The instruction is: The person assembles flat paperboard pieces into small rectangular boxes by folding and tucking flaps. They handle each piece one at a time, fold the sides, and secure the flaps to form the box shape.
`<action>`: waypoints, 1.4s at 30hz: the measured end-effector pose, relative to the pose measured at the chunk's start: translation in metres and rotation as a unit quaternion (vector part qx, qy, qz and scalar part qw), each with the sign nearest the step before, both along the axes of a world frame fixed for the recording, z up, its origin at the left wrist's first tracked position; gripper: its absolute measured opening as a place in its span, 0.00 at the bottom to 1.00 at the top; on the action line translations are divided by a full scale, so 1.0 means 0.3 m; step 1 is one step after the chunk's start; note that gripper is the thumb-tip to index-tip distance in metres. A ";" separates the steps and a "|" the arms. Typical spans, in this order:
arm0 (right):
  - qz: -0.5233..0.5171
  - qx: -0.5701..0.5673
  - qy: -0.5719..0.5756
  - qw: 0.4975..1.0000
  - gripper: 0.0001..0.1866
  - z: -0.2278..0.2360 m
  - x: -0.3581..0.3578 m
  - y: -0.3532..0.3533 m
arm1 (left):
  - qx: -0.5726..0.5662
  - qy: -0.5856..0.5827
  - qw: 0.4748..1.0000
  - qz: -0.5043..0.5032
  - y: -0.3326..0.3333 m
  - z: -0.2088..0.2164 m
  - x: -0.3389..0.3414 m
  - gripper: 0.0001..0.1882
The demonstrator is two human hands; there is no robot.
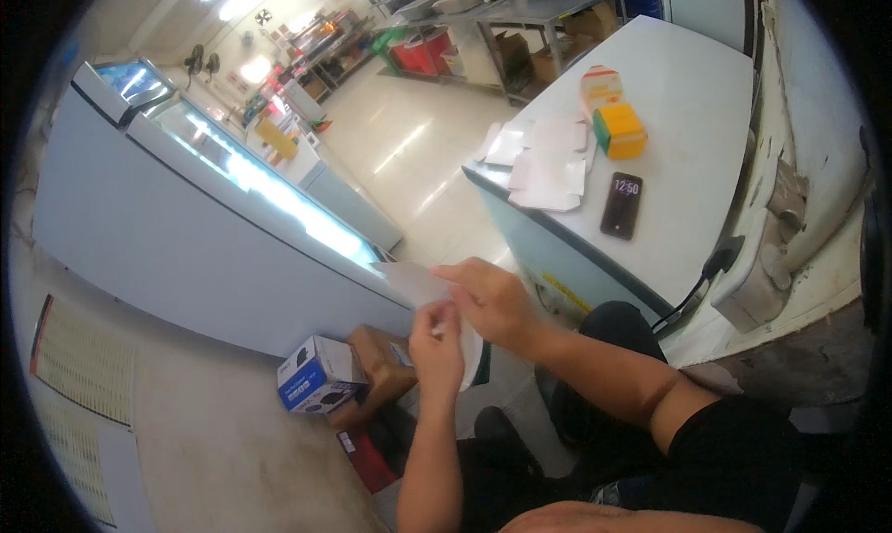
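Note:
Both of my hands hold a thin white sheet point(405, 280), perhaps paper or card, in front of me above the floor. My left hand point(437, 345) is closed at its near side, fingertips pinched together. My right hand point(492, 301) reaches in from the right, its thumb and fingers closed on the sheet's upper part. The hands nearly touch, and they hide the middle of the sheet. On the white table point(692, 96) to the right lie flattened white cartons point(550, 166), an orange box point(621, 130) with a green side, and a dark phone point(621, 206).
A long white display fridge point(214, 217) with a lit top stands at the left. Below it sit a blue-and-white box point(319, 373), a brown carton point(381, 366) and a red box point(365, 460). Metal worktables point(548, 8) stand at the back. A black cable point(692, 296) hangs by the table.

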State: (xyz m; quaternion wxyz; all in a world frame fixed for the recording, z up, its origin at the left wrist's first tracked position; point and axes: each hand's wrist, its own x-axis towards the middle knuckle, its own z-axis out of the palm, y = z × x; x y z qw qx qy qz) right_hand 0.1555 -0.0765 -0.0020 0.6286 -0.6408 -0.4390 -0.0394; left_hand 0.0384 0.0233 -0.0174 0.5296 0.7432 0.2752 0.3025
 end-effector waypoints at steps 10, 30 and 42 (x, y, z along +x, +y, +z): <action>0.094 -0.039 -0.138 0.985 0.15 -0.059 0.026 0.025 | -0.300 -0.160 0.939 0.039 0.054 0.060 -0.040 0.14; 0.169 0.122 0.216 0.954 0.08 -0.012 -0.056 0.034 | 0.054 -0.182 0.979 0.079 -0.010 0.047 -0.025 0.04; 0.221 0.107 0.238 0.940 0.07 0.024 -0.032 0.009 | -0.118 -0.287 0.950 -0.027 0.010 0.049 -0.032 0.05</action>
